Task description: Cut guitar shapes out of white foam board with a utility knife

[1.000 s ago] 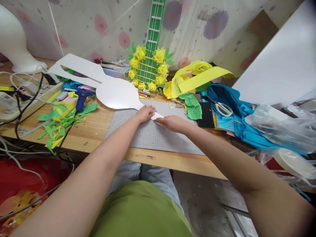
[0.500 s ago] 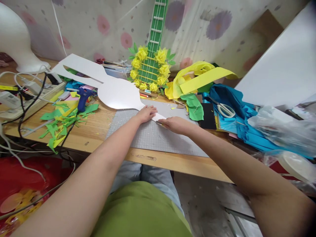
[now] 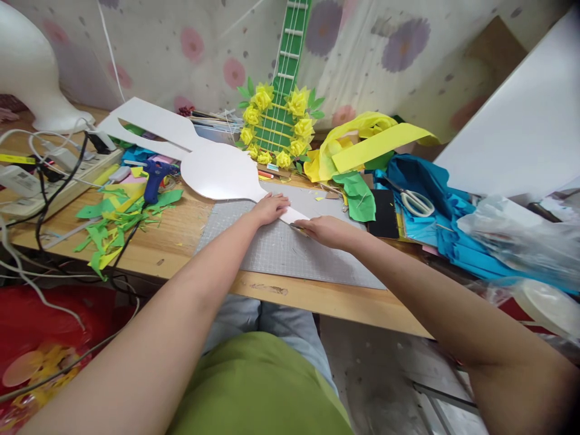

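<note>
A white board cutout (image 3: 222, 172) with a rounded body and a narrow strip lies slanting over the grey cutting mat (image 3: 272, 257). My left hand (image 3: 270, 209) rests on the narrow strip, palm down with its fingers spread flat. Just to its right, my right hand (image 3: 324, 231) is closed around a thin, dark tool (image 3: 296, 227) at the strip's lower edge. Most of that tool is hidden by the fingers, so its kind cannot be made out.
Behind the mat stands a green paper guitar (image 3: 276, 124) with yellow flowers. At left are a blue glue gun (image 3: 156, 180), paper scraps (image 3: 104, 223) and cables. Scissors (image 3: 417, 203) lie on blue paper at right, near a plastic bag (image 3: 512, 229).
My right hand has shifted slightly to the right along the strip with the thin tool. My left hand stays on the board. The whole view has moved a little.
</note>
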Demonstrator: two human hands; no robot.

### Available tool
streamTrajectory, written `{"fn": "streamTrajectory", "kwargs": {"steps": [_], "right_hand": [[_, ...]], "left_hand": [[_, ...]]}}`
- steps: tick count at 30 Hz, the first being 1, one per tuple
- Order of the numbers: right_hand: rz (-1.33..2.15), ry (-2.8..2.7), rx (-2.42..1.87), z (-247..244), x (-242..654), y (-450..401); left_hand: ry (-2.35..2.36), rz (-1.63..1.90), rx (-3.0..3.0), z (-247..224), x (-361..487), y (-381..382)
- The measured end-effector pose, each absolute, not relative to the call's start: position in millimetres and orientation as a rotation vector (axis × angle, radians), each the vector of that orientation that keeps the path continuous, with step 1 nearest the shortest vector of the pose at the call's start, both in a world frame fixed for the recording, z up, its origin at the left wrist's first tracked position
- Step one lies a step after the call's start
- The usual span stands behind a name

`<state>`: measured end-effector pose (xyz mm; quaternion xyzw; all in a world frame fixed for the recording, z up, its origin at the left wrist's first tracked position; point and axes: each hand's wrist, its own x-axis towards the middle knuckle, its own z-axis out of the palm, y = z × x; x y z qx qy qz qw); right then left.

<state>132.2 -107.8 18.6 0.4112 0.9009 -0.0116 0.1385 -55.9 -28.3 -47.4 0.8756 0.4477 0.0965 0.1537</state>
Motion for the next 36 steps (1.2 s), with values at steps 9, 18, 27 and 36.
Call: {"fn": "streamTrajectory", "kwargs": {"steps": [9, 18, 27, 36], "right_hand": [[-0.072, 2.611, 1.214, 14.2, 141.7, -110.6], [-0.101, 2.624, 1.234, 12.3, 148.1, -115.2], [-0.136, 2.645, 1.238, 10.2, 155.6, -119.3], [-0.141, 2.586, 1.253, 12.9, 162.6, -127.2]], "left_hand": [[1.28, 0.293, 2.513, -49.6, -54.6, -25.9], [1.265, 0.309, 2.518, -51.3, -55.4, -24.9], [1.282, 0.288, 2.524, -50.0, -55.6, -25.9], [1.288, 0.273, 2.507, -48.8, -55.8, -26.7]]}}
